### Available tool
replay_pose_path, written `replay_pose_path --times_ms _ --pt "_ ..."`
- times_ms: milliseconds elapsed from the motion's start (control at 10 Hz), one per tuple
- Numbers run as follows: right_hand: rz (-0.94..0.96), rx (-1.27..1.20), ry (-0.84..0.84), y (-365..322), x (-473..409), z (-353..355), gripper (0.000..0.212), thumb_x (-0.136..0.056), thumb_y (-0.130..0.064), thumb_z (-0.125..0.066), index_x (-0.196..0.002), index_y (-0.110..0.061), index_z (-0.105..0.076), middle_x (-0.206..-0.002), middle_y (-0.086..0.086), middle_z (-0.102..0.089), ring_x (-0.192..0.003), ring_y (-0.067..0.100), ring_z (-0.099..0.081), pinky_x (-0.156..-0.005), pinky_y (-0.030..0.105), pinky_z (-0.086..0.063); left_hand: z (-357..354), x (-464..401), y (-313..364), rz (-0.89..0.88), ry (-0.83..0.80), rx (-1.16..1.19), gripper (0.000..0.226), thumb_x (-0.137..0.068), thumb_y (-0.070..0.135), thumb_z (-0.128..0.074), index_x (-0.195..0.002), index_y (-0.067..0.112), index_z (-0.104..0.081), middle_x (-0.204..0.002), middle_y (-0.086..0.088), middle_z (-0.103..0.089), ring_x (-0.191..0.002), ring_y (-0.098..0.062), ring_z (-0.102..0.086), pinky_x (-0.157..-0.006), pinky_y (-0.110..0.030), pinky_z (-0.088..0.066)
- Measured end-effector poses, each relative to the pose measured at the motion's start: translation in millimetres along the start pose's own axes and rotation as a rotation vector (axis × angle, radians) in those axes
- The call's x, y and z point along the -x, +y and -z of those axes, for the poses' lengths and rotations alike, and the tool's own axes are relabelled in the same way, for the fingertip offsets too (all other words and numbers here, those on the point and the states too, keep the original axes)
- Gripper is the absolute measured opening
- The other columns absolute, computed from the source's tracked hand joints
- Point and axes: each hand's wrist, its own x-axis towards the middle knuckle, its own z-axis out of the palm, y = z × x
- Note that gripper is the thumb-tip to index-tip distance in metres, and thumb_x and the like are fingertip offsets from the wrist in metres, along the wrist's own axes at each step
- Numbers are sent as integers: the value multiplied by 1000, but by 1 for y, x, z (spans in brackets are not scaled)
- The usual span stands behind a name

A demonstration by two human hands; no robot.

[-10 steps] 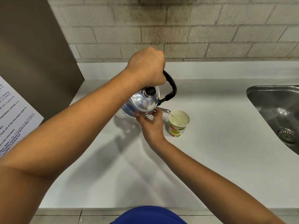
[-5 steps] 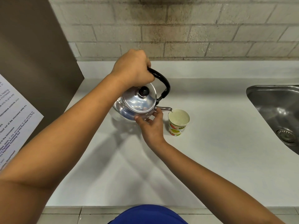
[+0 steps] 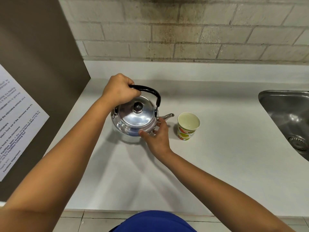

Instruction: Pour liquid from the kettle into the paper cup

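Note:
A shiny metal kettle [image 3: 135, 120] with a black knob and black arched handle stands upright on the white counter [image 3: 217, 156], its spout pointing right. My left hand [image 3: 120, 90] is closed around the left part of the handle. Fingers spread, my right hand [image 3: 156, 136] rests against the kettle's lower right side, just under the spout. A paper cup [image 3: 188, 126] with a green, red and yellow print stands to the right of the spout, a short gap away, with pale liquid inside.
A steel sink [image 3: 287, 118] is set into the counter at the right edge. A brown panel [image 3: 38, 72] with a printed notice [image 3: 15, 121] rises on the left. A brick wall [image 3: 184, 30] runs behind the counter.
The kettle was tilted with its spout over the cup; it has swung back upright, moved left and come down onto the counter. Both hands stayed on it.

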Motion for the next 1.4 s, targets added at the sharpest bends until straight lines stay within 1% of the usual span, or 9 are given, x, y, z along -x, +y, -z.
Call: replay_pose_path --times_ms 200,300,400,500,900,1100,1200,1300,1400 --pt "-27 88 4 5 -2 -1 86 -64 -17 -79 -134 -9 -30 -135 13 -37 -123 27 -43 -104 47 -43 -7 -5 -19 69 -39 99 35 -64 11 -68 -36 18 -47 -37 3 -38 -43 -13 -37 -47 -20 -31" --pt "-27 167 8 5 -3 0 85 -64 -19 -79 -133 -12 -31 -133 11 -36 -122 27 -43 -106 40 -41 -9 -7 -29 142 -82 160 34 -64 9 -68 -37 19 -48 -23 10 -35 -31 -4 -34 -39 -16 -28" --pt "-28 214 2 3 -4 0 83 -64 -22 -79 -132 -14 -32 -131 10 -37 -120 27 -44 -102 35 -40 -10 -10 -34 160 -100 173 31 -65 9 -68 -41 17 -50 -22 10 -31 -29 -6 -30 -38 -17 -25" --pt "-41 241 -9 1 -4 1 80 -64 -24 -79 -130 -13 -34 -130 11 -37 -119 27 -43 -103 38 -41 -10 -14 -37 176 -112 185 29 -65 11 -70 -43 16 -52 -22 10 -29 -38 -12 -28 -42 -20 -23" --pt "-104 266 -59 -3 -9 2 83 -66 -23 -79 -133 -15 -30 -132 13 -34 -122 30 -40 -105 40 -38 -16 -17 -48 196 -92 208 30 -68 11 -70 -44 20 -54 -24 10 -33 -41 -14 -31 -42 -19 -27" --pt "-110 245 -49 -6 -4 1 80 -68 -21 -77 -132 -15 -31 -131 14 -34 -121 30 -41 -106 43 -39 -23 -13 -51 136 -3 181 20 -69 16 -67 -53 17 -54 -50 1 -45 -51 -17 -41 -50 -22 -32" --pt "-56 266 -21 -5 -1 -1 73 -71 -17 -72 -132 -12 -31 -132 16 -34 -122 32 -42 -106 42 -39 -25 -4 -52 54 62 96 17 -67 23 -65 -83 25 -62 -81 3 -64 -78 -20 -58 -68 -27 -42" --pt "44 286 24 -12 1 -2 71 -75 -15 -67 -135 -12 -28 -135 15 -32 -125 29 -39 -106 33 -35 -26 2 -51 -33 61 50 38 -68 25 -65 -107 29 -61 -112 1 -64 -102 -22 -59 -89 -36 -43" --pt "226 334 69 -33 -2 6 68 -78 -17 -63 -136 -11 -29 -140 12 -32 -130 25 -34 -103 27 -32 -23 6 -41 -117 103 -40 46 -76 32 -62 -122 28 -57 -135 0 -51 -121 -23 -49 -101 -44 -30"
